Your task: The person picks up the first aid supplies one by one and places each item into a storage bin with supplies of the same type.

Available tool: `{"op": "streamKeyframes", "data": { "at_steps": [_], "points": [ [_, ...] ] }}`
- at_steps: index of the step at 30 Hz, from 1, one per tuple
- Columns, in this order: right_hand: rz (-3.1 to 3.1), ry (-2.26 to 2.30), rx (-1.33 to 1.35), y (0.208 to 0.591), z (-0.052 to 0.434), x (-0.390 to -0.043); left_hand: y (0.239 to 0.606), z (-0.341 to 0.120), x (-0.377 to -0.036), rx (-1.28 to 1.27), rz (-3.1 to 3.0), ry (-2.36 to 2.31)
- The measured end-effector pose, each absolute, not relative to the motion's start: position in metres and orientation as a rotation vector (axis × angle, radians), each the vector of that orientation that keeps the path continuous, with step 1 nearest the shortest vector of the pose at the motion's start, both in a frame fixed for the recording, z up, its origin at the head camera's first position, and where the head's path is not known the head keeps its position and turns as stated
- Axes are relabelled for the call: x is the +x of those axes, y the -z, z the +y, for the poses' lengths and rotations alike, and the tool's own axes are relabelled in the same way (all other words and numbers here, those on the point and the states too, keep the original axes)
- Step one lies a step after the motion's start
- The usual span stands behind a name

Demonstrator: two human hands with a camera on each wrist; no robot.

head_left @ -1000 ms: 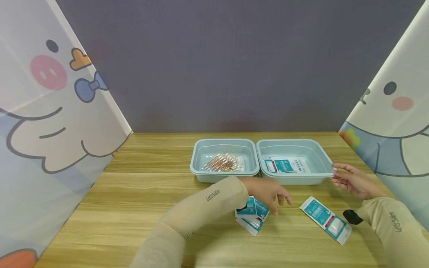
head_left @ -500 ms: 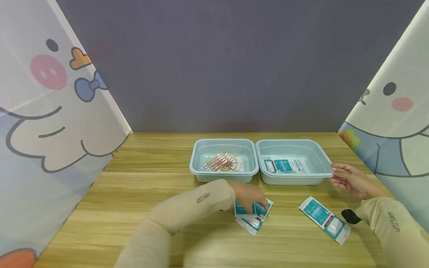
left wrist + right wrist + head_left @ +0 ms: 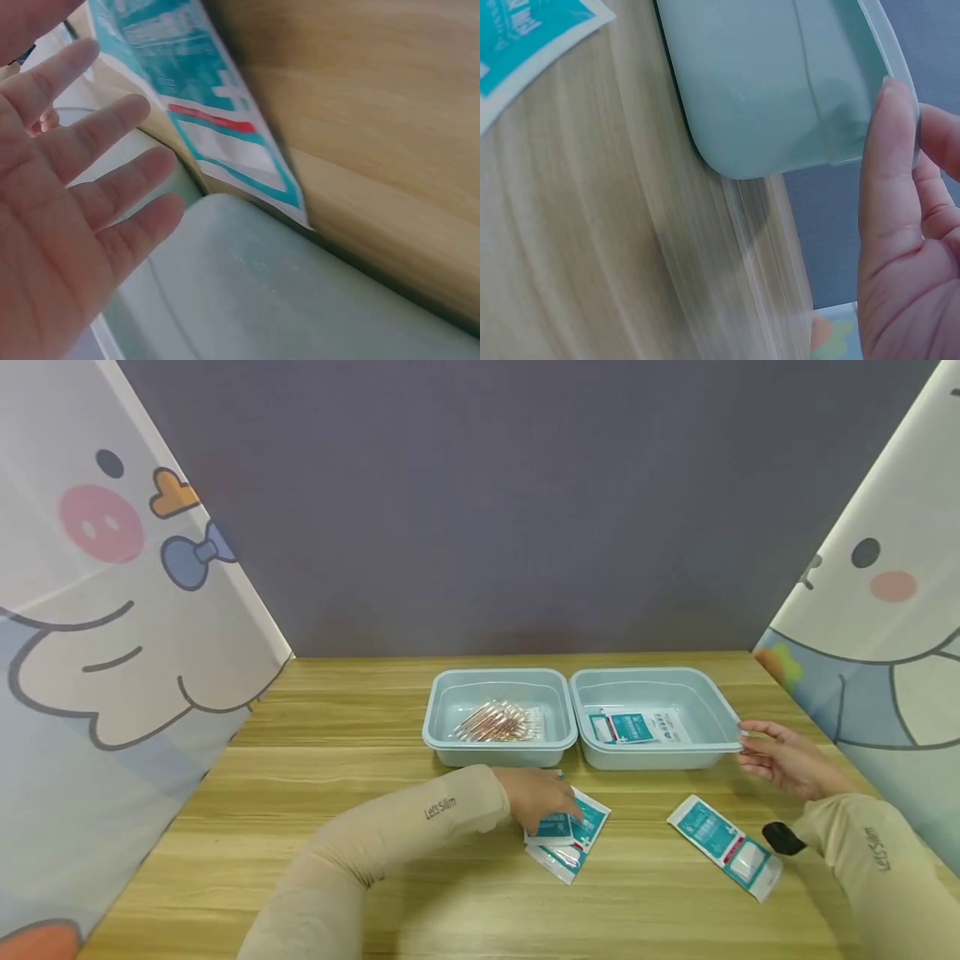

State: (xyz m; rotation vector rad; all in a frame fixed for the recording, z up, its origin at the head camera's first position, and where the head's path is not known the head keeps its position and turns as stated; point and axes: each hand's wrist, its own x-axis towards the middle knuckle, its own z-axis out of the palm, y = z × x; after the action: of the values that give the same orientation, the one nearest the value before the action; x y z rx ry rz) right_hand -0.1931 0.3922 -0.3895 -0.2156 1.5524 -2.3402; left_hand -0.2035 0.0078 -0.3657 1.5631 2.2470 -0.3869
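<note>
The left hand (image 3: pixel 536 795), fingers spread in a wide grip, hides part of the overlapping packets (image 3: pixel 592 818) on the table (image 3: pixel 315 735), before the bins; their count and any contact are unclear. The right hand (image 3: pixel 795 764) pinches the rim of the right bin (image 3: pixel 652 759), which partly hides its fingers.

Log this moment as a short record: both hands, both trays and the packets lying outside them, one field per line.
Left hand: fingers spread, at the overlapping packets; contact unclear
Right hand: pinching the rim of the right tray at its near right corner
Left tray: light blue, holds swab-like sticks
Right tray: light blue, holds at least one teal-and-white packet
Lone packet: on the table, right of the overlapping packets
</note>
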Motion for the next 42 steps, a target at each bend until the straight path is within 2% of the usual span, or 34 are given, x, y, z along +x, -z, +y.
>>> {"op": "streamKeyframes", "data": {
  "at_steps": [12,21,35,42],
  "points": [
    [1.489,2.341,-0.248,0.3881,0.3909,-0.1914,0.3730,0.0010,-0.2063,1.568,2.253,0.372],
    [1.532,2.347,-0.218,0.3888,0.3907,-0.1907,0.3725,0.0044,-0.2042,1.477,2.319,0.455],
    [1.571,2.343,-0.192,0.3886,0.3903,-0.1916,0.3760,0.0048,-0.2089,1.614,2.319,0.381],
    [1.600,2.284,-0.196,0.3873,0.3917,-0.1893,0.3737,0.0049,-0.2078,1.478,2.282,0.264]
  ]
}}
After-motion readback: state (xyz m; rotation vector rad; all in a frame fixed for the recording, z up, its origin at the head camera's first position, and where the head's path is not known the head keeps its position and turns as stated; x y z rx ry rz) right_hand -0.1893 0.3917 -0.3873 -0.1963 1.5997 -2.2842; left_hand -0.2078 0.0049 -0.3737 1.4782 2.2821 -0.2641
